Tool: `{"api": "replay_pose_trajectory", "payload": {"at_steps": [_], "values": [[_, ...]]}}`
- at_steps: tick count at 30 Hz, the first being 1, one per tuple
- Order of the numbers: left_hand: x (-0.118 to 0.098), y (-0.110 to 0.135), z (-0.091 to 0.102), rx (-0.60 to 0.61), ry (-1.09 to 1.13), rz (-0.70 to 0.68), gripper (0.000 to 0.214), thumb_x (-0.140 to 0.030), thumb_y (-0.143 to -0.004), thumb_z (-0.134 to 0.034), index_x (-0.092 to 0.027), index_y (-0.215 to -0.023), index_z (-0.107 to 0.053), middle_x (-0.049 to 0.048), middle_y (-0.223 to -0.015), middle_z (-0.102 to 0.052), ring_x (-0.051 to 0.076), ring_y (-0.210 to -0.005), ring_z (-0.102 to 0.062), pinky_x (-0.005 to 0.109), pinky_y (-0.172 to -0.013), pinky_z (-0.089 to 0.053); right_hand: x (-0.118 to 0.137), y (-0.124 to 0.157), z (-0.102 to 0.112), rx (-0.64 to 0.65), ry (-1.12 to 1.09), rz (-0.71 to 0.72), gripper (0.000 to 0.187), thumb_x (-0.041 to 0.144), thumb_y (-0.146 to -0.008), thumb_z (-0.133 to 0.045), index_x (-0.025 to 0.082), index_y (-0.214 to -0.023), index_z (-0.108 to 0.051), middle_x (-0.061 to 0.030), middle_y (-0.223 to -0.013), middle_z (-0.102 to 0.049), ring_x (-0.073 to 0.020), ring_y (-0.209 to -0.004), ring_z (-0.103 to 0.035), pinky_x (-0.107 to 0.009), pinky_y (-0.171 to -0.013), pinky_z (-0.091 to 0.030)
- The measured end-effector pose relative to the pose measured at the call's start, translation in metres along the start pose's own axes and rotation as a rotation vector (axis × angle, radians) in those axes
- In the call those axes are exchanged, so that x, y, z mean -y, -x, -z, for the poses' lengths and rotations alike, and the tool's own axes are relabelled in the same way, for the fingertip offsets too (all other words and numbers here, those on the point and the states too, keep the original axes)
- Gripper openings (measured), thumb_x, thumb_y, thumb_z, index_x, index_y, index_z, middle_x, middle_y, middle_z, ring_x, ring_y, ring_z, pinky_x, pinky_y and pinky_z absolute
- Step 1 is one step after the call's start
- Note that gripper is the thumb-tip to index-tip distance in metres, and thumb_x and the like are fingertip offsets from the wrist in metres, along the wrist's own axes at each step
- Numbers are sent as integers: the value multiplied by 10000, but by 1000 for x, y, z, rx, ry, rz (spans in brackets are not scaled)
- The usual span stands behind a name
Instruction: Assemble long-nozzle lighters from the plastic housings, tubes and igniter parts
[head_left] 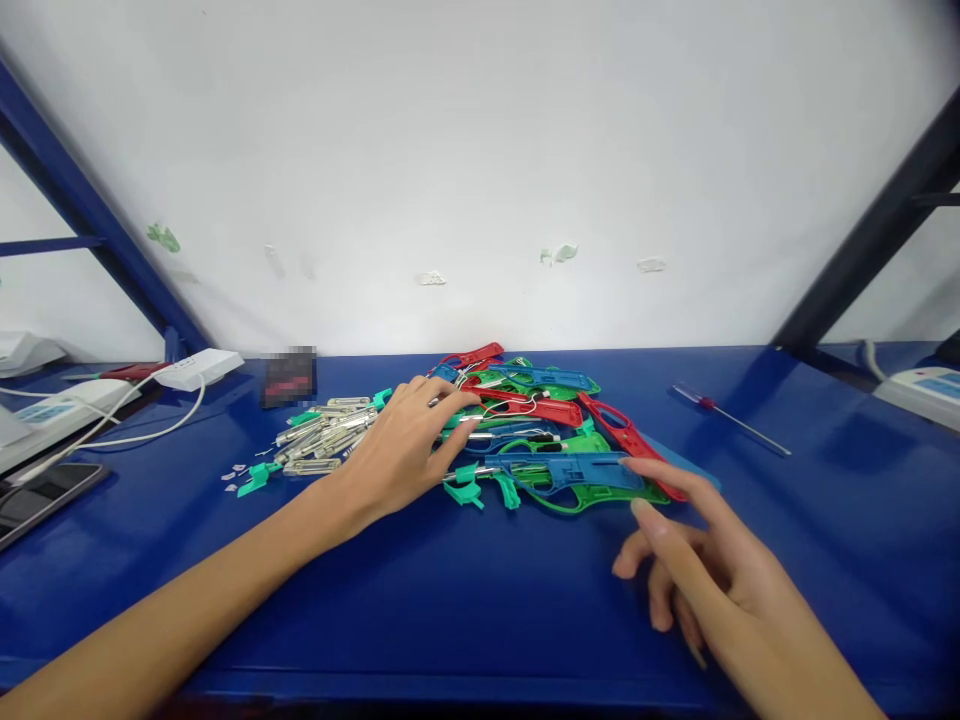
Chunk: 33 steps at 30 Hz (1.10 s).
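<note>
A pile of plastic shell halves in blue, red and green, shaped like long-handled lighter casings, lies mid-table; a blue casing half (574, 470) and a red casing half (630, 440) are near its right side. My left hand (405, 440) reaches over the pile's left part, thumb and forefinger apart, with nothing seen gripped. Beside it is a heap of slim metal and clear parts (322, 435). Teal trigger-like pieces (466, 487) lie just right of its thumb. My right hand (705, 560) is open at the right end, its forefinger tip at the blue casing half, contact unclear.
A screwdriver (731, 418) with a clear handle lies to the right on the blue table (465, 620). At the left are a phone (45, 500), a white power strip (199, 368) and white cables. A dark pixelated item (289, 377) stands near the wall.
</note>
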<state>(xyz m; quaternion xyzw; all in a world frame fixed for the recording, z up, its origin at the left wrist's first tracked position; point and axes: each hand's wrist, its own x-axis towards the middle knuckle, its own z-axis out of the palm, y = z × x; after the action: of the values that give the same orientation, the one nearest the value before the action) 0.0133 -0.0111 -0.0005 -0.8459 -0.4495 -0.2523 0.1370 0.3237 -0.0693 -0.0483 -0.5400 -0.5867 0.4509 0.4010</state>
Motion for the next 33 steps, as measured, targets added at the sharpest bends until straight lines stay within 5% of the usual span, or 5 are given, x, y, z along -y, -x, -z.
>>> {"api": "replay_pose_trajectory", "payload": {"at_steps": [10,16,23,28,33], "values": [[-14,1,4,-149,134,-100,240,-159,-1068,-477,-166,-876,-621,72,-893,-679,203,-885,-541,371,-811,-459,2,-1,-3,26,18,-1,782,837,-917,-479,287,-1473,-494,-18,-779,-717,-137,-480,-576,-210,-362,-437],[-34,11,1,-198,140,-237,442,-128,-1003,-500,-207,-602,-330,-32,-534,-408,147,-592,-331,344,-616,-329,-12,-4,2,91,54,7,705,766,-969,-483,282,-1483,-501,-18,-822,-737,-123,-488,-592,-187,-356,-416],[-43,18,-4,-84,59,-154,258,-184,-1010,-526,-195,-755,-563,1,-669,-559,162,-616,-441,335,-550,-335,-16,-6,4,-21,411,335,455,610,-1016,-537,362,-1355,-712,21,-782,-784,-128,-588,-723,-152,-547,-583],[-35,14,-2,70,24,-10,169,-223,-984,-527,-155,-1042,-670,112,-948,-661,285,-908,-583,420,-760,-499,-5,-8,-5,-73,648,577,374,511,-1035,-557,439,-1368,-711,50,-1411,-720,-187,-1123,-782,-233,-906,-625],[-38,18,-6,178,56,38,188,-250,-1011,-501,-164,-1032,-667,114,-964,-662,294,-938,-588,472,-841,-528,-5,-7,-6,-93,591,542,363,517,-1014,-607,374,-1325,-729,1,-1355,-758,-59,-531,-685,-148,-638,-621]]}}
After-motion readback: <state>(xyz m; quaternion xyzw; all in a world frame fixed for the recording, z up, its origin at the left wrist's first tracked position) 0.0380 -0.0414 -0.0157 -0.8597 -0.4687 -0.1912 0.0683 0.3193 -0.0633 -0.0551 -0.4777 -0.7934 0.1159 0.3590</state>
